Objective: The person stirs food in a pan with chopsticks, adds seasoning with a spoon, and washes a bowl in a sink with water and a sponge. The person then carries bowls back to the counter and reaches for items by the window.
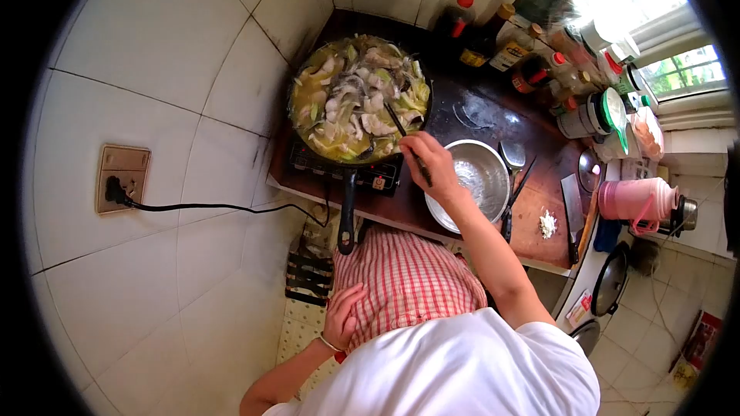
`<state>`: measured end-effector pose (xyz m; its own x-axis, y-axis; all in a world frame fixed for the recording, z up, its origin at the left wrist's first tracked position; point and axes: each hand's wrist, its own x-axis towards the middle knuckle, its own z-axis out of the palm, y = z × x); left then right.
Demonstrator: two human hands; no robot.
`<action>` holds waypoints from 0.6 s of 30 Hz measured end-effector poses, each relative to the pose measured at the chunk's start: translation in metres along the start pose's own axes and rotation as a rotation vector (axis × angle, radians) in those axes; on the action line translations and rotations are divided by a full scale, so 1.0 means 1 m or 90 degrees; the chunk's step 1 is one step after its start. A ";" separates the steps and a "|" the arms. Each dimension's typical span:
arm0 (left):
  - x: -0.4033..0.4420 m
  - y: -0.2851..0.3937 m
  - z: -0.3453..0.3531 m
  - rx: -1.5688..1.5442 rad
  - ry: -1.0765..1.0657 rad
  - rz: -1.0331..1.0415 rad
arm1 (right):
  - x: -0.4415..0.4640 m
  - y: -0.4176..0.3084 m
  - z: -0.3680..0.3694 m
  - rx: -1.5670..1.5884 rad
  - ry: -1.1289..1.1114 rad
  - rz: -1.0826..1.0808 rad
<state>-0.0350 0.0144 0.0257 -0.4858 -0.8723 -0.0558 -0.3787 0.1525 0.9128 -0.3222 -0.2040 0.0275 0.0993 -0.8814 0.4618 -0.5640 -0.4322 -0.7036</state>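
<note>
My right hand point(428, 166) is closed around dark chopsticks point(395, 120), whose tips reach into the food in a large pan point(348, 177). Pale slices of what looks like fish point(362, 100) lie in yellowish broth with green pieces. The pan sits on an induction cooker point(385, 182) with lit red indicators. Below my right wrist is a metal bowl point(482, 156), its inside shiny, partly covered by my forearm. Resting on the red checked apron point(408, 270), my left hand point(345, 316) holds nothing, its fingers laid flat.
Sauce bottles point(482, 37) and jars crowd the back and right of the counter. A cleaver point(571, 212) lies on the cutting board point(532, 223) beside chopped white bits point(547, 224). A black cord point(231, 206) runs to the wall socket point(123, 179). The pan handle point(348, 216) juts over the counter edge.
</note>
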 end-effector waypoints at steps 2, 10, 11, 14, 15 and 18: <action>-0.003 0.001 0.000 0.002 0.002 0.005 | -0.004 -0.004 -0.001 -0.026 -0.007 -0.005; -0.005 -0.023 0.013 -0.001 0.038 -0.022 | 0.010 0.016 -0.047 -0.051 0.200 0.070; -0.002 -0.025 0.015 -0.001 0.035 -0.024 | 0.009 0.021 -0.043 -0.058 0.167 0.085; 0.007 -0.026 0.019 0.006 0.035 -0.039 | 0.006 0.025 -0.025 -0.037 0.118 0.101; 0.009 -0.028 0.019 0.007 0.034 -0.039 | 0.006 0.028 -0.018 -0.036 0.112 0.099; 0.008 -0.029 0.019 0.010 0.036 -0.040 | 0.006 0.037 -0.008 -0.067 0.051 0.069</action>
<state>-0.0427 0.0121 -0.0094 -0.4163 -0.9048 -0.0892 -0.4193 0.1040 0.9019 -0.3489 -0.2240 0.0082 -0.0301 -0.9018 0.4311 -0.6508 -0.3097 -0.6932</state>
